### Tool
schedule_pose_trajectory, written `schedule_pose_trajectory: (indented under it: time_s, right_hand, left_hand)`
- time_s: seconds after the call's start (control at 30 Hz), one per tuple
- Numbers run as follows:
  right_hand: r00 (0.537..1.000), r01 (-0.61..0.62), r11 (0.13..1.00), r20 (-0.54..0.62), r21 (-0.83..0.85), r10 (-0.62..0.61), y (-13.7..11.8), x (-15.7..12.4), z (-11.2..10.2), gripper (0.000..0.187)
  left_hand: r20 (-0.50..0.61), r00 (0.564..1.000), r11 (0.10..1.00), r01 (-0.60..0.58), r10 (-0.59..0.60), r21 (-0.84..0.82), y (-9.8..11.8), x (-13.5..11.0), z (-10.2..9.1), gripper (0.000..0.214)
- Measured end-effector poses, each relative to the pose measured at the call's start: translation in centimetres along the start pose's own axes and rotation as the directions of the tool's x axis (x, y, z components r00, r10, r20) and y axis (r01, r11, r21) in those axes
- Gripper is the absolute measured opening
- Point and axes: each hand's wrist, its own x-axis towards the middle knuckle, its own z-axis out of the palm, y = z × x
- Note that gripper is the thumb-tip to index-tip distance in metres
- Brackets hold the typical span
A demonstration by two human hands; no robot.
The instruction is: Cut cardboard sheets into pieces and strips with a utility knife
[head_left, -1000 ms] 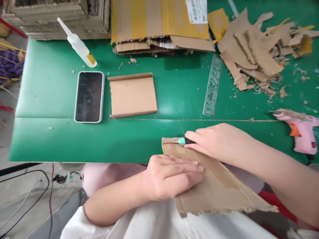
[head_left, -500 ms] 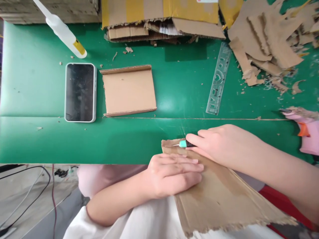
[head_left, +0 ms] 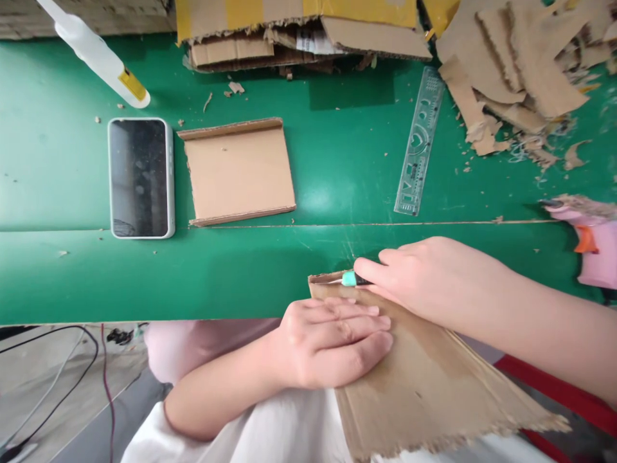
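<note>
A brown cardboard sheet (head_left: 414, 399) with a ragged near edge overhangs the table's front edge, over my lap. My left hand (head_left: 337, 341) lies flat on it, fingers stretched out and holding nothing. In my right hand (head_left: 409, 273) is a slim craft knife (head_left: 349, 278) with a teal collar and black handle. Its thin tip points left, along the folded strip at the sheet's far edge, close to the left corner. My right fingers hide most of the handle. Beyond the hands sits a shallow cardboard piece (head_left: 238, 170) with two folded-up edges.
A phone (head_left: 141, 177) lies left of the folded piece, below a white tool (head_left: 96, 54) with a yellow part. A clear ruler (head_left: 419, 141) lies at centre right. Cardboard scraps (head_left: 520, 71), a pink glue gun (head_left: 598, 251) and a taped box (head_left: 294, 13) surround the green table (head_left: 347, 154).
The view has shifted slightly, so the things at the back sit a little further left and higher. Both hands and the craft knife keep nearly the same places on the sheet.
</note>
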Motion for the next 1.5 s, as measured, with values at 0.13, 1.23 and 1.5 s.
schedule_pose_trajectory:
  time_s: [0.13, 1.23, 1.5]
  right_hand:
    - [1.000, -0.017, 1.000, -0.013, -0.016, 0.017, 0.2, -0.3, 0.3, 0.014]
    - [0.957, -0.235, 0.960, -0.211, -0.150, 0.201, 4.2, -6.6, 5.3, 0.029]
    - [0.925, -0.315, 0.946, -0.248, -0.077, 0.287, 6.2, -8.0, 6.2, 0.051]
  left_hand:
    - [0.009, 1.000, 1.000, -0.003, 0.002, 0.013, 0.1, -0.1, -0.2, 0.005]
    - [0.084, 0.996, 0.998, -0.022, 0.026, -0.052, -0.1, 0.1, -0.8, 0.011]
    - [0.030, 0.999, 0.997, -0.035, 0.037, -0.070, -0.3, -0.2, -0.4, 0.009]
